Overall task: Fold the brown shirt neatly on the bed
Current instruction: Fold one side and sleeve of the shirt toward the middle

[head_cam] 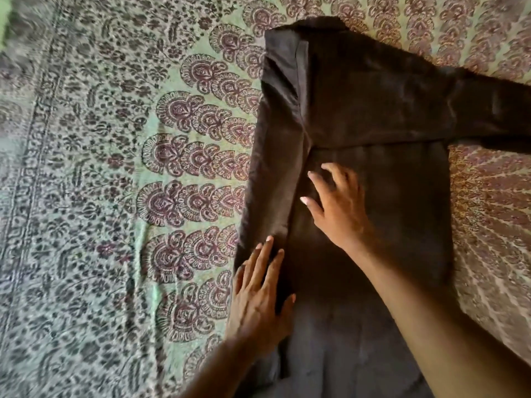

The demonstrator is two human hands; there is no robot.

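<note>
The shirt (pixel 359 116) lies flat on the bed (pixel 115 168), over a patterned green and maroon bedspread (pixel 186 156), collar end away from the person and hem towards them.

Work done, as far as can be seen: the shirt's left side has been turned in over the body. A long straight fold edge runs down from the collar area towards the hem, and the left sleeve appears to lie along that folded panel. The fold looks fairly even, with slight rumpling near the shoulder.

Work outstanding: the other sleeve (pixel 494 110) is unfolded, stretched out to the right and running past the frame edge. The right side has not been turned in. No fold of the length, hem towards collar, has been made. The lower hem is in shadow near the bottom of the view and its state cannot be told.

Hands: the left hand (pixel 260 294) lies flat, fingers straight and together, pressing the lower end of the folded panel at the shirt's left edge. It grips nothing. The right hand (pixel 336 205) rests on the middle of the shirt body with fingers spread and slightly bent, holding nothing; it seems to be smoothing the cloth.

Assessment: roughly a third complete. One side fold is in place and being flattened; the second side fold and the final fold remain.
</note>
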